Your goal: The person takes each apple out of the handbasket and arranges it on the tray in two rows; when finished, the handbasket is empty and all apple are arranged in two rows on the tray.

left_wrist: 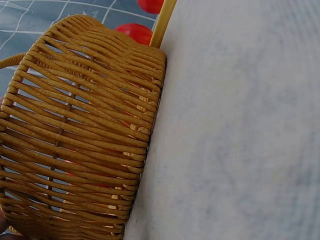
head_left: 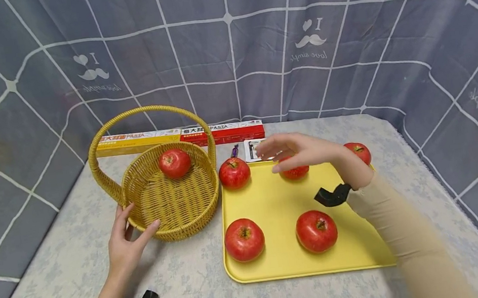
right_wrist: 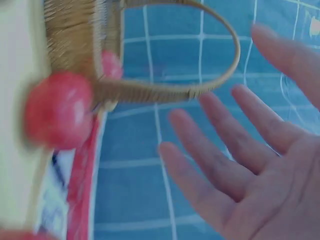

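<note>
My left hand (head_left: pixel 125 242) holds the near left rim of a yellow wicker basket (head_left: pixel 174 206), thumb and fingers spread along its edge. One red apple (head_left: pixel 175 163) lies inside the basket at the back; the woven side (left_wrist: pixel 80 130) fills much of the left wrist view. Over the back of a yellow tray (head_left: pixel 272 204), my right hand (head_left: pixel 304 150) hovers with fingers extended and nothing in them. Beneath it, partly covered, is an apple (head_left: pixel 295 169). The right wrist view shows this hand (right_wrist: pixel 260 175) with fingers spread apart.
More apples sit on the tray: back left (head_left: pixel 234 173), front left (head_left: pixel 244 240), front right (head_left: pixel 317 231) and back right (head_left: pixel 358 153). Behind stand a yellow pasta box (head_left: pixel 139 142) and a red one (head_left: pixel 237 132). A small purple-wrapped item (head_left: pixel 234 150) lies near a white packet (head_left: pixel 251 150).
</note>
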Tool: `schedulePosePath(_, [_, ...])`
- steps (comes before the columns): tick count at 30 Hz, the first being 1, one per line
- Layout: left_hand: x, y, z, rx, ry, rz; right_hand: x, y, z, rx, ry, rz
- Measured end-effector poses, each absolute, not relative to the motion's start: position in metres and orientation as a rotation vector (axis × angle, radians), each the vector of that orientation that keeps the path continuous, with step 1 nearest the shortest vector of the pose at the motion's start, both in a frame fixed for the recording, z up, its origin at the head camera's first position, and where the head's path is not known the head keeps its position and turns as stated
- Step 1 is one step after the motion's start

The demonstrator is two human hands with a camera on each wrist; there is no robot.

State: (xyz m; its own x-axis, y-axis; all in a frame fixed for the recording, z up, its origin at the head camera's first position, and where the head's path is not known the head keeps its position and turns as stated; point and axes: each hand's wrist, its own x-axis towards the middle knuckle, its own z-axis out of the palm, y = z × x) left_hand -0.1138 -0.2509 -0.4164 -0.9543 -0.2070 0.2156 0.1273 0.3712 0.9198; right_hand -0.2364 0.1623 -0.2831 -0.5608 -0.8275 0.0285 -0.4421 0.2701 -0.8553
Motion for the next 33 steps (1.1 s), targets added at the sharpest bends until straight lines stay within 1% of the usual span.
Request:
schedulePosePath(4, [-0.113, -0.252, -0.418, 0.075, -2.353, -1.603, -0.251, 0.116, -0.270, -1.204, 2.078, -1.352])
schedulePosePath(7, [-0.112, -0.252, -0.419, 0.084, -2.361, -1.598, -0.258, 0.082, -0.268, -1.239, 2.023, -1.425])
schedulePosePath(11, [-0.111, -0.251, -0.419, 0.092, -2.371, -1.590, -0.265, 0.041, -0.276, -1.248, 1.993, -1.476])
schedulePosePath(17, [-0.112, -0.251, -0.418, 0.087, -2.380, -1.578, -0.277, -0.009, -0.300, -1.200, 2.061, -1.512])
schedulePosePath(24, [-0.111, -0.253, -0.416, 0.092, -2.379, -1.584, -0.289, -0.045, -0.330, -1.089, 2.248, -1.335])
schedulePosePath(33, [-0.112, -0.253, -0.419, 0.079, -2.380, -1.581, -0.296, -0.064, -0.359, -0.996, 2.408, -1.180])
